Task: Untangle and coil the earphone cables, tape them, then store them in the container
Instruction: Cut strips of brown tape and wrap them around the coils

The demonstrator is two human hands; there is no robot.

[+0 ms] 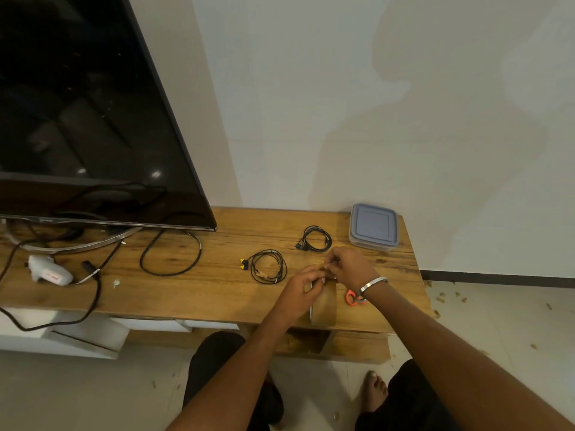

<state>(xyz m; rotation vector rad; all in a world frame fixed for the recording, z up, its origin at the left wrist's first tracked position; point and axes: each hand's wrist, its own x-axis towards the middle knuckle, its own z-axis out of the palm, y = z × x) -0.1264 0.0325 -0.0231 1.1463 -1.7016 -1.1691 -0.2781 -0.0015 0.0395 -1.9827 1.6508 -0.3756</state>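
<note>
While both hands meet above the wooden tabletop [217, 293], the left hand [303, 286] curls its fingers round the brown tape roll [325, 303] and the right hand [350, 265] pinches the tape's free end. Two coiled earphone cables lie just beyond: one with yellow buds [268, 266], one all black [315, 238] beside the lidded container [373, 227].

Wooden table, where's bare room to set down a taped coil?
Free: wooden table between the loose black cable and yellow-tipped earphone coil. Crowded: hands, tape roll, scissors, second coil, container.
</note>
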